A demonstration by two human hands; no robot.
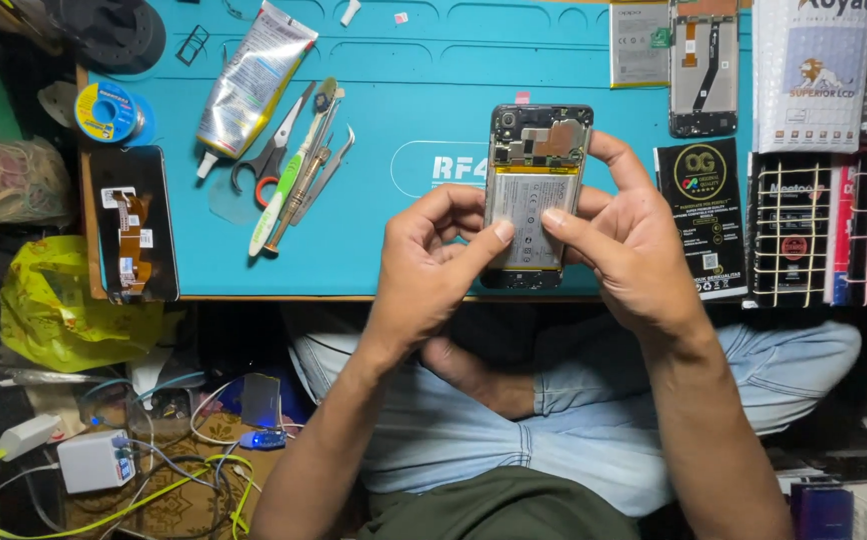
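Note:
An opened smartphone (534, 150) with its back cover off shows a grey battery and the circuit board at its top. I hold it upright over the teal work mat (404, 90). My left hand (429, 265) grips its left edge, thumb pressing on the battery. On the other side, my right hand (634, 245) grips the right edge, with its thumb on the battery too and a finger behind the top corner.
Scissors, tweezers and a green-handled tool (289, 175) lie left of the phone, beside a glue tube (254, 75) and a solder spool (109, 112). A phone screen part (134, 225) sits at the mat's left edge. Another phone frame (704, 65) and packaged parts (814, 75) lie right.

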